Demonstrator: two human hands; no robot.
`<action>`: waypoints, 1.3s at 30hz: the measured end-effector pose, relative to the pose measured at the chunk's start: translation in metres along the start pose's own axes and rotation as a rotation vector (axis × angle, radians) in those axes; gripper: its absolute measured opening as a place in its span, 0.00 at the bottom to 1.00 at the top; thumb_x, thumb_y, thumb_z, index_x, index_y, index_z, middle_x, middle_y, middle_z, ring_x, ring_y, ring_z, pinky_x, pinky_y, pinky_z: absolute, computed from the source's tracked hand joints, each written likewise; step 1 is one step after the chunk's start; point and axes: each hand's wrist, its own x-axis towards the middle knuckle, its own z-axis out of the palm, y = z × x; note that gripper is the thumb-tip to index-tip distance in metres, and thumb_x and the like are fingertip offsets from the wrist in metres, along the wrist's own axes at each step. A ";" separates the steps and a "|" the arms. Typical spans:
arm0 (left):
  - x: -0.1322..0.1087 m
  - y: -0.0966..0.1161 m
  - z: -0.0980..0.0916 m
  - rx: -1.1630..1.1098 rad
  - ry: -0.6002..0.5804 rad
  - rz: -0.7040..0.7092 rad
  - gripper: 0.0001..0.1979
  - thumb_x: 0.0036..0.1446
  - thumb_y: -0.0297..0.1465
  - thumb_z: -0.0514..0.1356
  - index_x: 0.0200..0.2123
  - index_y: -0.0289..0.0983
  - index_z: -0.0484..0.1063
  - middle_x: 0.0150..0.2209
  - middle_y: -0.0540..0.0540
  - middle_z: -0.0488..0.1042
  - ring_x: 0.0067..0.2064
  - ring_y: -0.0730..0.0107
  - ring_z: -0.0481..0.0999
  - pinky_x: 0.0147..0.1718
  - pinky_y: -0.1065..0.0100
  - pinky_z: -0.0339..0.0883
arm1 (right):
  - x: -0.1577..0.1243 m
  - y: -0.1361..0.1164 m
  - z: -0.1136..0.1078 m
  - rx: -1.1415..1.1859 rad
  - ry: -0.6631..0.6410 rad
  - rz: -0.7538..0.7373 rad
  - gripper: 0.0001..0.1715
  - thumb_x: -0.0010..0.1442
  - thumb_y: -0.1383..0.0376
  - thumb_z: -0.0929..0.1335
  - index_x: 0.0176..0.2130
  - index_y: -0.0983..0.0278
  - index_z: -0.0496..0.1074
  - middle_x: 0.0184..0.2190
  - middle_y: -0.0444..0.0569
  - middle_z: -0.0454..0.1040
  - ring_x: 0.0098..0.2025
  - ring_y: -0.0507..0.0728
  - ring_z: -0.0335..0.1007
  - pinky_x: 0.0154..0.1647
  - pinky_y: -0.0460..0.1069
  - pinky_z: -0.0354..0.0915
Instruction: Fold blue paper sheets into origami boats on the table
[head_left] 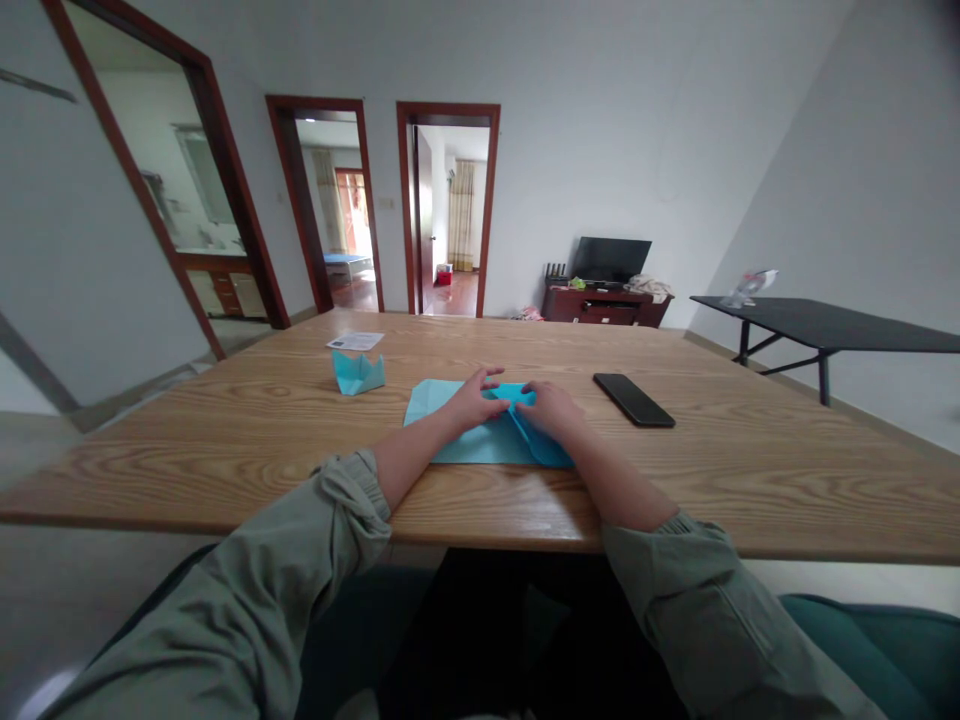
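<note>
At the frame's centre, the right grip pinches a fold of the blue paper on the counter; whether the left grip, over it, holds any, I cannot tell.

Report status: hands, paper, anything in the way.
Left hand, right hand at blue paper; brighter part raised. Phone right, folded piece left, neither seems in the way.
</note>
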 end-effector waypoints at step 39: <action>-0.021 0.034 0.001 0.474 0.144 0.418 0.24 0.56 0.45 0.59 0.51 0.36 0.68 0.47 0.42 0.75 0.48 0.58 0.73 0.49 0.62 0.65 | -0.034 -0.043 -0.026 0.459 0.216 -0.386 0.27 0.62 0.61 0.60 0.60 0.59 0.66 0.57 0.48 0.69 0.56 0.60 0.66 0.58 0.55 0.60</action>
